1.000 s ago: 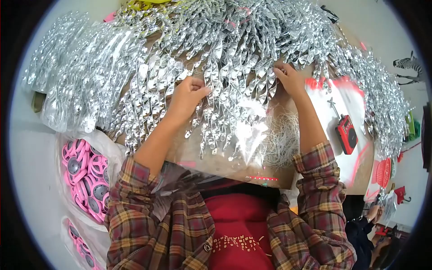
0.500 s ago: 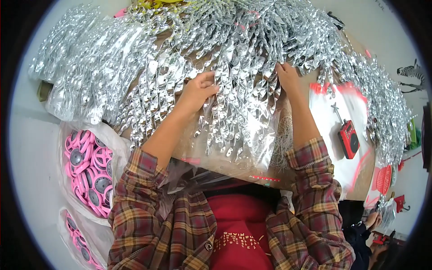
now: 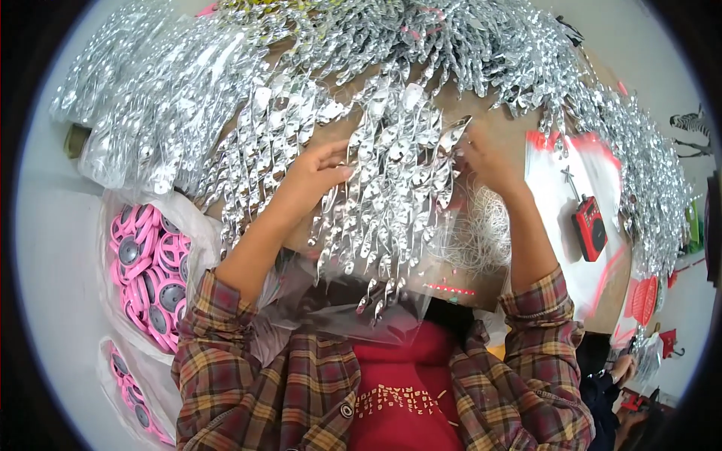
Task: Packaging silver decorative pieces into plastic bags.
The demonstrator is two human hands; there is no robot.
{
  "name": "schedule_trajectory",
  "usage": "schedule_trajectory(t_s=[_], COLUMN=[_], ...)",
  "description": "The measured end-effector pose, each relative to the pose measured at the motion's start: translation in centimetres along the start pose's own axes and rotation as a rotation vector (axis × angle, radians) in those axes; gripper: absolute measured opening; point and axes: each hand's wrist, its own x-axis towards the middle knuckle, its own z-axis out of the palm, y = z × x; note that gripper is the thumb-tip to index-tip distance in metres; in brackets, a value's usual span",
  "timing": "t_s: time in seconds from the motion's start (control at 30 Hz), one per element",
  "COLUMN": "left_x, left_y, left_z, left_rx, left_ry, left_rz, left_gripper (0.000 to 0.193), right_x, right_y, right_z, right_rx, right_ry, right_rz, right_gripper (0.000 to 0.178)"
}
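A bundle of shiny silver twisted foil strips lies between my hands, its lower ends reaching over the table's near edge. My left hand holds the bundle's left side, thumb below and fingers above, with the fingertips partly covered by foil. On the other side, my right hand has curled fingers at a raised strip on the bundle's right edge; its fingertips are slightly blurred. Under and around the lower strips is a clear plastic bag, drooping toward my lap. How far the strips lie inside it is hard to see.
More silver strips are heaped across the far side. A tangle of thin pale cord lies near my right forearm. Farther right, a red radio rests on white plastic sheets. Pink-and-grey wheels fill bags at left.
The bundle and both hands have come closer to my body. The left hand has shifted slightly left, and lower strip ends now hang past the table edge. A strip lifts at the right.
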Motion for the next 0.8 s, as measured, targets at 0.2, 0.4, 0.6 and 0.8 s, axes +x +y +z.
schedule_trajectory(t_s=[0.2,0.4,0.6,0.8], left_x=[-2.5,-2.4,-2.5,-3.4], left_y=[-0.6,0.4,-0.4,-1.5], left_z=[-1.4,-1.1,-0.7,-0.8], left_rx=[0.040,0.102,-0.022,0.162], left_ry=[0.103,0.037,0.103,0.132], left_rz=[-0.086,-0.219,-0.154,-0.042], left_gripper=[0.046,0.033,0.023,0.029], right_x=[3.3,7.7,6.1,4.9], right_y=[1.0,-1.0,-5.4,-4.3], right_z=[-0.7,0.8,-0.7,-2.8], right_rx=[0.490,0.515,0.022,0.102], right_ry=[0.131,-0.100,-0.320,-0.388], right_rz=[0.109,-0.077,0.114,-0.112], right_gripper=[0.029,0.047,0.060,0.047])
